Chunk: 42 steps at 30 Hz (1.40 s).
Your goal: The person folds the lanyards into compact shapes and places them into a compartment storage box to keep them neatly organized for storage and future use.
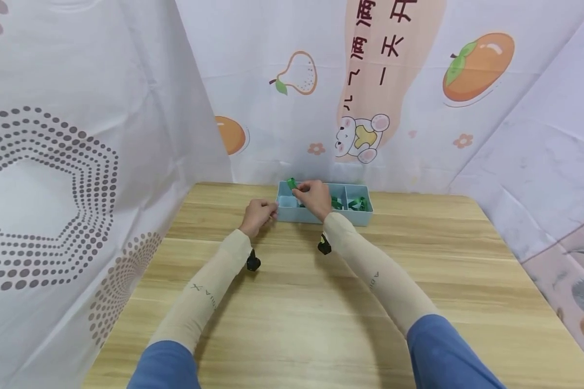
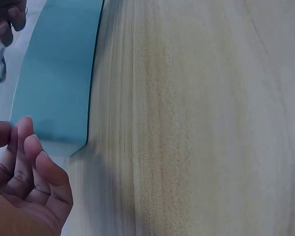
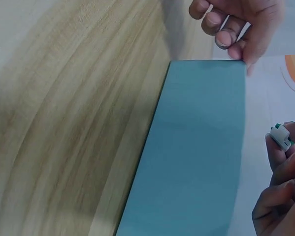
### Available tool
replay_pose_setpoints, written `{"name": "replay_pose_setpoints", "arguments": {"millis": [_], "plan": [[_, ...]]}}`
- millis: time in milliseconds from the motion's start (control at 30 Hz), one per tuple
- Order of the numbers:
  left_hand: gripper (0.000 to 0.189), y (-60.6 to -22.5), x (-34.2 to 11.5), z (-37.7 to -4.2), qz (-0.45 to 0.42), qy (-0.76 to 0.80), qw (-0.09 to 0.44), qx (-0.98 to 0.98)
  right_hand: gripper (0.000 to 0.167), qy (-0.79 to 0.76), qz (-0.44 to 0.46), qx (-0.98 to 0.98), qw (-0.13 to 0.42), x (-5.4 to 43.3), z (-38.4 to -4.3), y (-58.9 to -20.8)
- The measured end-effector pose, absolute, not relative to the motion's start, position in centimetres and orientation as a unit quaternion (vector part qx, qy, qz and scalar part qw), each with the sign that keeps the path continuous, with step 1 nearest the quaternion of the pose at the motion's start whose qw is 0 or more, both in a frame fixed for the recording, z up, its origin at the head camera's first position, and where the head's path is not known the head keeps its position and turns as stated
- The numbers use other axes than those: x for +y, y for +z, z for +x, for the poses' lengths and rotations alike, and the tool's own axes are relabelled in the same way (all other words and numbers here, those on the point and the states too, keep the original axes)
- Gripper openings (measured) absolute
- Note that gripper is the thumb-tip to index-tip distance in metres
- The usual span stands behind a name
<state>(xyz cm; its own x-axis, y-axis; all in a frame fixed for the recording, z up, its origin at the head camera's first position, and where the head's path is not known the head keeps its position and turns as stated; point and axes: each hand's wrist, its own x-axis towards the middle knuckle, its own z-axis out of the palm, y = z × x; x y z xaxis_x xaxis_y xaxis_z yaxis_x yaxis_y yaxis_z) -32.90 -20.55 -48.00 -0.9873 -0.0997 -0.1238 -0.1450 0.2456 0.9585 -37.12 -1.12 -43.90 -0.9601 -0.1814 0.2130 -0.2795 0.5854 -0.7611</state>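
A pale blue divided box [image 1: 297,215] stands at the back of the table, its plain front wall [image 3: 199,142] filling much of the right wrist view. My left hand [image 1: 258,215] pinches the rim at the box's left front corner between thumb and fingers [image 2: 25,142]. Above the left part of the box, my right hand [image 1: 316,198] pinches a looped green strip [image 1: 291,183] with a small white end piece [image 3: 280,137]. More green strips [image 1: 358,203] lie in the right compartment, and others [image 1: 337,203] show in the middle one, partly hidden by the right hand.
The wooden table [image 1: 292,319] stretches out in front of the box. A printed cloth [image 1: 272,135] hangs directly behind the box, and another patterned cloth [image 1: 102,81] hangs on the left. Small black wrist cameras [image 1: 253,262] hang under both forearms.
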Motion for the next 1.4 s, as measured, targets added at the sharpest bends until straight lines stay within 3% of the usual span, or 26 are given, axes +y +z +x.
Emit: {"name": "replay_pose_setpoints", "arguments": {"millis": [500, 733, 933, 1133, 1400], "plan": [[0.031, -48.1, -20.7, -32.6, -0.075, 0.607, 0.026, 0.791, 0.02, 0.355, 0.13, -0.924, 0.05, -3.7, -37.0, -45.3], [0.032, -48.0, -20.9, -32.9, -0.069, 0.61, 0.027, 0.789, 0.016, 0.314, 0.108, -0.94, 0.078, -4.2, -38.0, -45.5], [0.031, -47.9, -20.8, -32.8, -0.072, 0.609, 0.018, 0.79, 0.039, 0.268, 0.128, -0.953, 0.061, -4.8, -38.6, -45.6], [0.031, -48.1, -20.8, -32.9, -0.065, 0.613, 0.018, 0.787, 0.033, 0.208, 0.126, -0.969, 0.049, -5.4, -38.9, -45.6], [0.033, -48.0, -20.9, -32.9, -0.063, 0.617, 0.022, 0.784, 0.049, 0.16, 0.118, -0.979, 0.044, -6.2, -39.8, -46.1]]}}
